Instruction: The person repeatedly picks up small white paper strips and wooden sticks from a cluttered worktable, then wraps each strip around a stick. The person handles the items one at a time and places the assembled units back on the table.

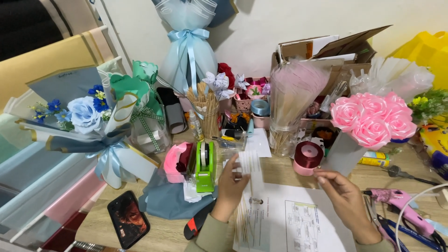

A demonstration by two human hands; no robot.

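White ribbon strip (248, 164) is held up just above the printed sheet (298, 219), right beside the green tape dispenser (204, 167). Looks thin, light, soft w/ a fine ribbed texture; prob. limp and easy to crease, so best pinched at the edges or ends, not mid-span. Slippery? Can't tell, but satin-type strips tend to slide.

Left hand (229, 186) has its fingers closed on the strip's lower left edge, thumb side pressing it. Right hand (343, 196) sits well right of the dispenser, fingers loosely curled w/ thumb and forefinger near each other; can't tell if they grip anything, poss. a thin thread.

Bundle of thin wooden sticks (241, 224) lies on the sheet below the left wrist; light, stiff, snap-prone.

Right of the dispenser: dark red ribbon roll (308, 156), jar of sticks (282, 137), pink ribbon roses (373, 119). Far right: pink glue gun (403, 205), scissors w/ blue handles beside it. Left of the dispenser: pink ribbon roll (177, 161), grey-blue cloth (168, 198), phone (128, 224), blue-and-white bouquet (93, 126). Behind it: pale blue wrapped bouquet (186, 42) against the wall.

Table (280, 172) is light wood, flat, v. crowded; little bare space apart from the sheet.
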